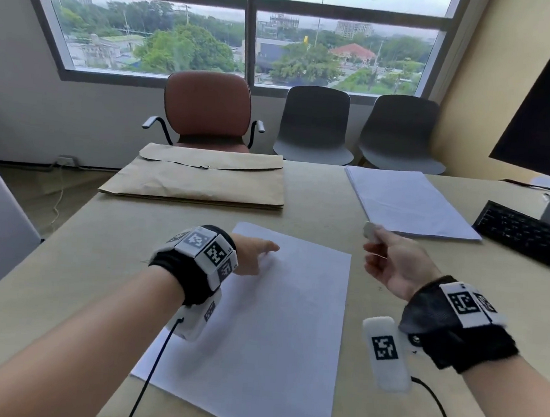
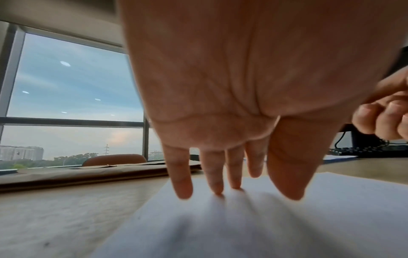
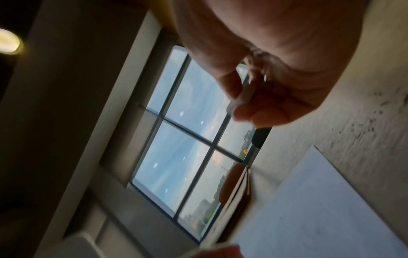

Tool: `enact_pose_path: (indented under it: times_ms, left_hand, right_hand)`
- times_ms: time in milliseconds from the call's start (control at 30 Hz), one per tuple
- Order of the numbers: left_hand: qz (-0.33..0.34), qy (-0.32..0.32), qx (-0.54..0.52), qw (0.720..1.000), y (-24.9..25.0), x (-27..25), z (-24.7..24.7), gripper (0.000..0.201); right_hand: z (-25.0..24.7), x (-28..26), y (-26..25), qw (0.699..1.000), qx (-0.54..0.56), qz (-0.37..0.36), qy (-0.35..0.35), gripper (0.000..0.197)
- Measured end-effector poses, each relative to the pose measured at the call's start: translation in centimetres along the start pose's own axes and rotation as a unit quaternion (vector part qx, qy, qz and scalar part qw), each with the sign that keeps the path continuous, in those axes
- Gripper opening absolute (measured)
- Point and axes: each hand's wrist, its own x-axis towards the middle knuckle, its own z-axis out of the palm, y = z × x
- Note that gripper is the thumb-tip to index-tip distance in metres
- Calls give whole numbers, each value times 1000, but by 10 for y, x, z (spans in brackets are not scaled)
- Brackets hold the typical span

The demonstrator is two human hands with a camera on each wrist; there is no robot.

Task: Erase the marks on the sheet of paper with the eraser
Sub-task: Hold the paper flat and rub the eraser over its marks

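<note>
While the sheet of paper (image 1: 280,306) lies flat at the middle of the table (image 1: 108,248), we plant our left hand (image 1: 252,255) on its nine o'clock edge, fingers (image 2: 217,179) straight and relaxed, tips touching the page. In the head view no marks show on the sheet; they may be too faint to read.

At three o'clock of the sheet, raised clear of the table, our right hand (image 1: 393,265) pinches the small white eraser (image 1: 370,230) between thumb and fingers, one end poking out toward twelve o'clock.

We judge the paper light, thin and quick to slide or wrinkle under rubbing, so it wants flat pressure close beside the rubbed spot, not a grab at a corner. The eraser looks small and firm; holding it by its sides and leaving an end free seems right.

The left wrist view shows the fingertips meeting the page, which the wristband partly hides from the head. The right wrist view shows the eraser (image 3: 239,97) wedged between thumb and fingers, blurred. Only the head view shows the brown envelope (image 1: 200,180) at twelve o'clock, the paper stack (image 1: 407,201) at one o'clock and the keyboard (image 1: 525,235) at two o'clock.
</note>
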Motion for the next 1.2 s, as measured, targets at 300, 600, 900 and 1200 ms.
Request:
enact_pose_path:
  times_ms: [300,600,900,1200]
  left_hand:
    - [89,-27,-7,996,31,12,16,105]
    - [94,-42,25,994,39,21,21,122]
    - [87,-51,56,993,42,20,21,123]
    - [82,-50,51,994,41,21,23,125]
  right_hand:
    - [27,-6,9,824,-506,-55,-248,18]
    - [37,4,15,714,-633,-188,-232,16]
    - [34,-6,22,647,-644,-273,-305,31]
    - [39,-9,27,626,-666,-281,-293,42]
